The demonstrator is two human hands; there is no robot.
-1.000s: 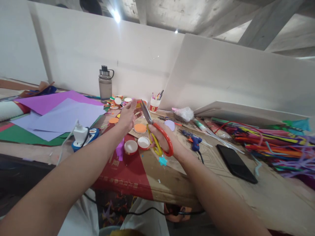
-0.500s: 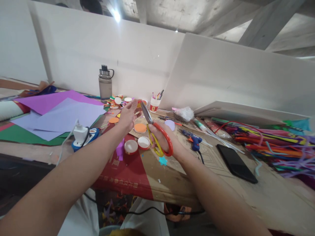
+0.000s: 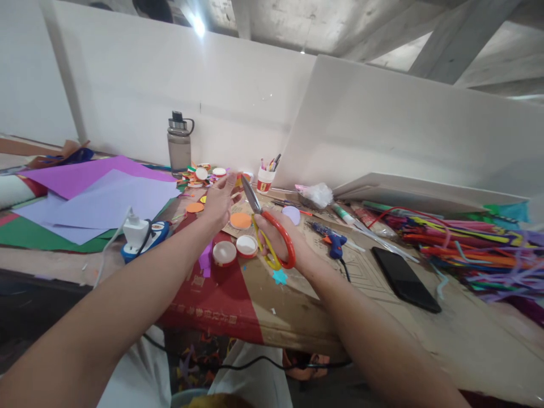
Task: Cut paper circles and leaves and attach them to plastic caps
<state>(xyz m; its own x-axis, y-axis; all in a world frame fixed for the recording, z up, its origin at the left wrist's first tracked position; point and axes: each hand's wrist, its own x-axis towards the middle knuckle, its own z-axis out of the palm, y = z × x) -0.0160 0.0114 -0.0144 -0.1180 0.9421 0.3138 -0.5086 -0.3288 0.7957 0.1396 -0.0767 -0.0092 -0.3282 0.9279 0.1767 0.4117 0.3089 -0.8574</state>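
Note:
Above the middle of the table, my right hand (image 3: 274, 232) is closed around the handles of a pair of scissors (image 3: 278, 241), one loop red and the other yellow. The blades point up and away, with their tips beside my left hand (image 3: 223, 198). Between the raised fingers of that hand is a small orange-yellow piece (image 3: 239, 181), whose kind is too blurred to tell. Below the hands lie an orange disc (image 3: 240, 221), two shallow round red-and-white cups (image 3: 224, 253) and a turquoise star-shaped cutout (image 3: 279, 277).
Coloured sheets (image 3: 110, 198), a power strip (image 3: 147, 241) and a water bottle (image 3: 179, 144) are on the left. A pen cup (image 3: 266, 180) stands at the back. To the right are a glue gun (image 3: 337, 246), a black phone (image 3: 406, 279) and many pipe cleaners (image 3: 488, 255).
The whole view has shifted slightly. Both hands, the scissors and the small piece stay in nearly the same place relative to each other.

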